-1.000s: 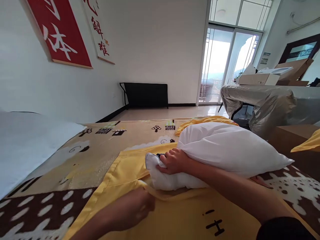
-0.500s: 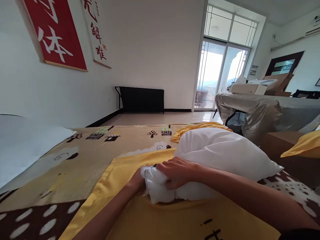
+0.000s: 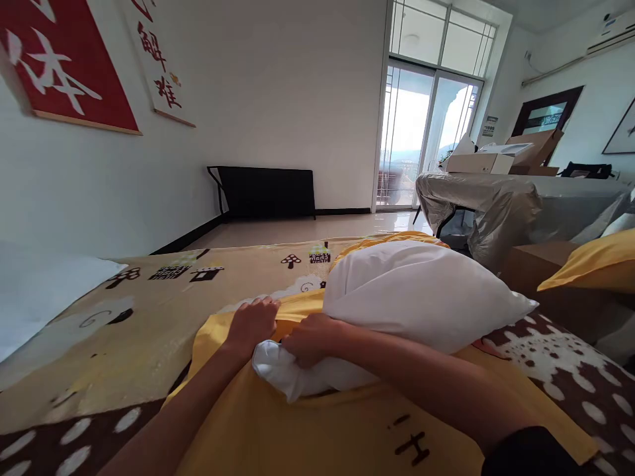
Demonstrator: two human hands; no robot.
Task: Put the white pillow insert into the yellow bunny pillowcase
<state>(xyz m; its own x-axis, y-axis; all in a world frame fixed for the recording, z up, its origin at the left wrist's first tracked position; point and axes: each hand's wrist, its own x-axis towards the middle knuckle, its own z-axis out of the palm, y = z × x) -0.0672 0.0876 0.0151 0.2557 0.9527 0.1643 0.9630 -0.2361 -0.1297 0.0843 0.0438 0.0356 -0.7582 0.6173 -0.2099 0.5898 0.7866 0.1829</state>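
A plump white pillow (image 3: 397,284) lies on a yellow pillowcase (image 3: 297,436) with dark lettering on it. The pillow's near corner is tucked partly at the pillowcase's opening. My right hand (image 3: 313,340) is closed on the pillow near that corner; its fingertips are partly hidden. Just left of it, my left hand (image 3: 252,325) has its fingers curled over the yellow pillowcase's upper edge, with a fold of cloth lifted between the hands. Both sit close together, the white corner bulging below them.
A patterned blanket (image 3: 163,330) spreads underneath. White cloth (image 3: 44,291) lies at the left, more yellow cloth (image 3: 595,261) at the right above a cardboard box (image 3: 540,261). Behind stand a plastic-covered table (image 3: 501,198) with boxes and a black folded panel (image 3: 265,192) against the wall.
My left hand has moved up and left from the white corner onto the yellow pillowcase's edge. My right hand stays on the pillow. The view has shifted rightward.
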